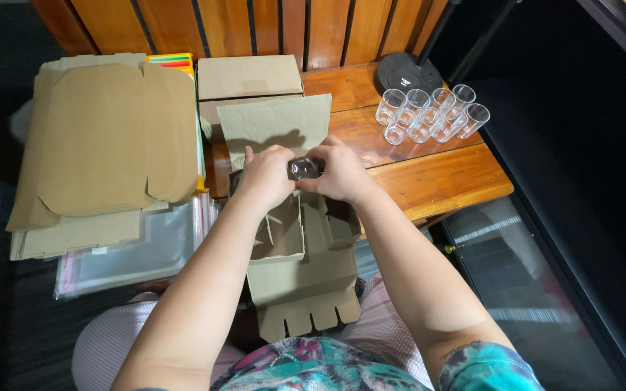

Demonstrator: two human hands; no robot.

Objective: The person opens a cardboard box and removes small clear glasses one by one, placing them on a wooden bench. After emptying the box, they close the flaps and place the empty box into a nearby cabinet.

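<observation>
Both of my hands meet over an open brown cardboard box [306,271] with inner dividers, which rests at the near edge of the wooden table [436,177]. My left hand [266,177] and my right hand [338,172] together hold a small clear glass [303,168] between their fingertips, just above the far compartments of the box. The box's far flap [277,122] stands open behind my hands, and its near flap with tabs hangs toward my lap.
Several clear glasses [430,114] stand clustered at the table's far right, next to a black round stand base [409,71]. A closed cardboard box [249,78] sits behind. Flat cardboard blanks [103,141] and clear plastic bags [135,253] lie stacked at the left.
</observation>
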